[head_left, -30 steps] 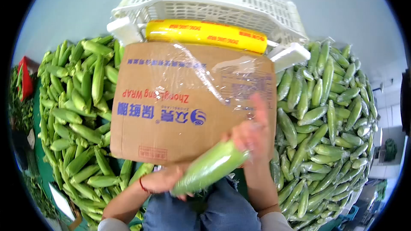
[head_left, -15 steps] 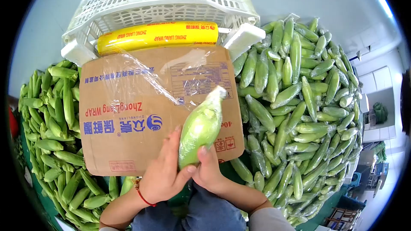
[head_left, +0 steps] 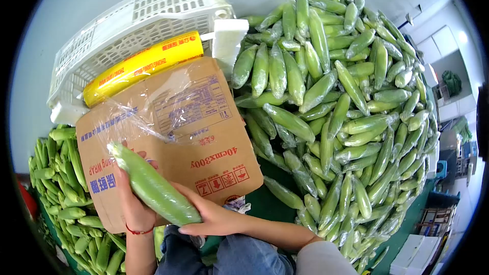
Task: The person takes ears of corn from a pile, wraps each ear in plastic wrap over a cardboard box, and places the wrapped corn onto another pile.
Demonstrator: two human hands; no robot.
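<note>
An ear of corn in its green husk (head_left: 158, 186), wrapped in clear film, lies slanted across both hands in front of my lap. My left hand (head_left: 136, 206) grips its upper part from the left, fingers partly behind it. At the lower right end, my right hand (head_left: 214, 215) closes round the corn with the thumb underneath. Beneath the corn is a printed cardboard sheet (head_left: 204, 158). Clear film (head_left: 153, 112) stretches over the cardboard from a yellow roll of plastic wrap (head_left: 145, 66).
A white plastic crate (head_left: 137, 15) stands behind the roll, with white blocks at its front corners. Film-wrapped corn (head_left: 346, 137) is heaped on the right. More corn in husks (head_left: 63, 173) is piled on the left. A green surface (head_left: 277, 173) shows between.
The view has turned to the right. The corn has tipped from pointing up and right to pointing up and left, with both hands still on it.
</note>
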